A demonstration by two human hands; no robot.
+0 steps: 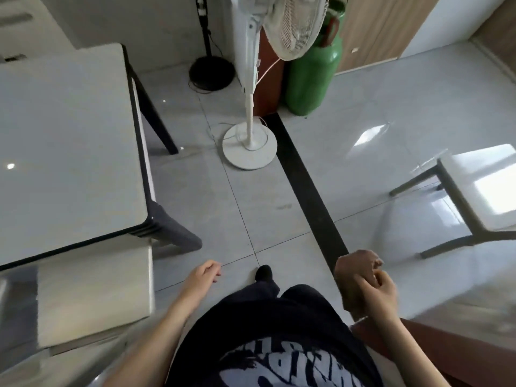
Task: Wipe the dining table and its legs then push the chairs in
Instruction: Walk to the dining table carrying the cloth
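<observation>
The worktop (67, 152), glossy pale grey with a dark rim and slanted dark legs (156, 118), lies ahead and to the left of the left hand's fingers (213, 270). A pale-seated chair (92, 291) sits at its near edge, just left of those fingers. A second chair (480, 188) stands well apart, ahead and right of the right hand's fingers (377, 277). A bunched brown cloth (351, 277) is gripped in the right hand (382, 291), fingers curled round it. The left hand (203, 277) hangs over the floor, loosely curled and holding nothing.

One table (69, 135), two chairs (95, 297) (480, 188), one fan (245, 157), one green cylinder (312, 76), one cloth (353, 275).
</observation>
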